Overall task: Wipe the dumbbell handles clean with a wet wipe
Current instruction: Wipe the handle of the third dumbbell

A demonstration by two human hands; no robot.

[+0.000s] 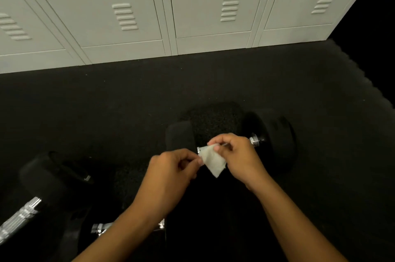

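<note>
While both hands hold the wet wipe [212, 160] just above the dumbbell [233, 135], the wiping itself does not look to be under way: the step in hand appears to be readying the wipe, folding or spreading it between the fingers. The left hand [171, 173] pinches the wipe's left edge between thumb and fingertips, the other fingers curled. The right hand [237, 155] pinches the upper edge with thumb and forefinger, and the cloth hangs from there in a rough triangle, its point toward the person.

That dumbbell lies on the black floor [106, 101] a little right of the middle, its dark weights to either side and its chrome handle [254, 141] running behind the right hand, so only the two ends of the bar show. Whether the wipe touches the bar cannot be told. A second dumbbell [55, 176] lies near the floor's lower left edge, with a ridged chrome handle [21, 217], and another chrome piece [99, 228] peeks out under the left forearm. Grey lockers [192, 5] stand along the floor's far edge.

The next move probably calls for wrapping the wipe around the nearer bar with one hand, then rubbing along its length and around it; the other handles seem to be awaiting their turn.
</note>
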